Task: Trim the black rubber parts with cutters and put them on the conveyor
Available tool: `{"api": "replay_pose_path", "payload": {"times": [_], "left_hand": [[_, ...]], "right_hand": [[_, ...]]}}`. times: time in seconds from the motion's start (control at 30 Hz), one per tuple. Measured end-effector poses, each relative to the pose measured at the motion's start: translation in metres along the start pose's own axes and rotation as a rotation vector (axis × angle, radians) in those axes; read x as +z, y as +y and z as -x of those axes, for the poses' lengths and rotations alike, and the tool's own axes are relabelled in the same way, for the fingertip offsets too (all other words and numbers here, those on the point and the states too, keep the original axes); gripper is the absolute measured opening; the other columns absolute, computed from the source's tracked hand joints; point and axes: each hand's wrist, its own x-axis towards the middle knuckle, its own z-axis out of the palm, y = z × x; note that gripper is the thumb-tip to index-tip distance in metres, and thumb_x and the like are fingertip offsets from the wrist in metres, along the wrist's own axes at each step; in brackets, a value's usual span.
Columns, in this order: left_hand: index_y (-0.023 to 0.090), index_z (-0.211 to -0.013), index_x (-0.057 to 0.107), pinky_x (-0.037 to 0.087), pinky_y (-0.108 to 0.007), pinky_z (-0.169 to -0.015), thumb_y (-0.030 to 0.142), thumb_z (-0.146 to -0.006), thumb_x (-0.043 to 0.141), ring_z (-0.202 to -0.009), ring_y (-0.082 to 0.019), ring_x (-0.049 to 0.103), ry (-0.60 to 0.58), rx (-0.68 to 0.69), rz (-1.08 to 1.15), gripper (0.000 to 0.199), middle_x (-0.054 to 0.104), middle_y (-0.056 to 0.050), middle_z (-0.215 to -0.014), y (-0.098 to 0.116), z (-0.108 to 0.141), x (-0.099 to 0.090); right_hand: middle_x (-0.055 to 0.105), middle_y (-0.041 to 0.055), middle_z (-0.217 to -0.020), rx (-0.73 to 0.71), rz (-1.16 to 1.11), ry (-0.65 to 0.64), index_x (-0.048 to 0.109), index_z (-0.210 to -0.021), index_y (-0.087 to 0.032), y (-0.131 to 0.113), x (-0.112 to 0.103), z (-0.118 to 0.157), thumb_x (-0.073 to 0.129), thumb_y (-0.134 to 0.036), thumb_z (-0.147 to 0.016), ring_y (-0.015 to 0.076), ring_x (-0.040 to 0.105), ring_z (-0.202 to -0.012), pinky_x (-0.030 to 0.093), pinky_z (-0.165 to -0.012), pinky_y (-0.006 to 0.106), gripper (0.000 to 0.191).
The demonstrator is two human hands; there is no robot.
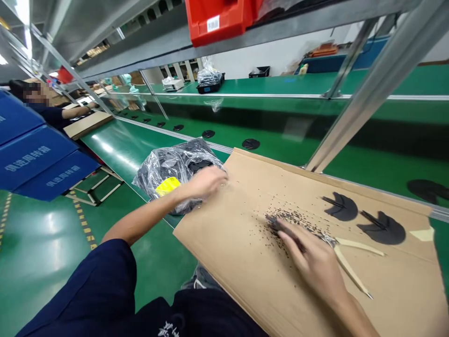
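Left hand [206, 182] on clear bag [168, 175], at cardboard's [228, 248] edge, over green table [119, 159]. Right hand [308, 257] on cardboard among scattered black bits [291, 217], just beside beige-handled snips [358, 245]. Two black half-rounds [345, 208] farther along.

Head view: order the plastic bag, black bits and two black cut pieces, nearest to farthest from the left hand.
1. Clear plastic bag: under the left hand.
2. Scattered black bits: rightward on cardboard.
3. Nearer black piece: farther right.
4. Farther black piece: far right.
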Motion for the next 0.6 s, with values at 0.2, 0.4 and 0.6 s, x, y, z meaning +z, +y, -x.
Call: {"api": "replay_pose_path", "payload": {"times": [0.2,0.4,0.6], "left_hand": [[0.019,-0.066,0.066,0.054,-0.033,-0.085,0.018,-0.072,0.064,-0.079,-0.026,0.072,0.009,-0.213,-0.165,0.006,0.07,-0.006,-0.064,-0.063,-0.004,-0.055],[0.017,-0.097,0.064,0.053,-0.025,-0.064,0.036,-0.087,0.057,-0.068,-0.016,0.068,0.191,-0.125,-0.002,0.022,0.071,-0.005,-0.082,-0.033,-0.006,-0.043],[0.018,-0.091,0.055,0.057,-0.023,-0.059,0.047,-0.085,0.072,-0.058,-0.011,0.068,0.089,-0.009,0.803,0.034,0.065,0.001,-0.073,0.045,-0.017,0.046]], "right_hand": [[0.079,0.0051,-0.083,0.535,-0.334,0.143,0.078,-0.089,-0.019,0.006,-0.007,-0.001,0.068,-0.051,-0.087,0.0237,0.074,-0.072,0.062,-0.063,0.034,0.034],[0.079,0.0061,-0.079,0.71,-0.654,0.138,0.078,-0.085,-0.019,0.004,-0.005,-0.003,0.08,-0.058,-0.075,0.0256,0.076,-0.076,0.066,-0.07,0.039,0.04],[0.08,0.007,-0.083,0.84,-0.795,0.074,0.076,-0.088,-0.017,-0.001,-0.005,0.002,0.081,-0.063,-0.07,0.0229,0.075,-0.075,0.064,-0.069,0.037,0.05]]}}
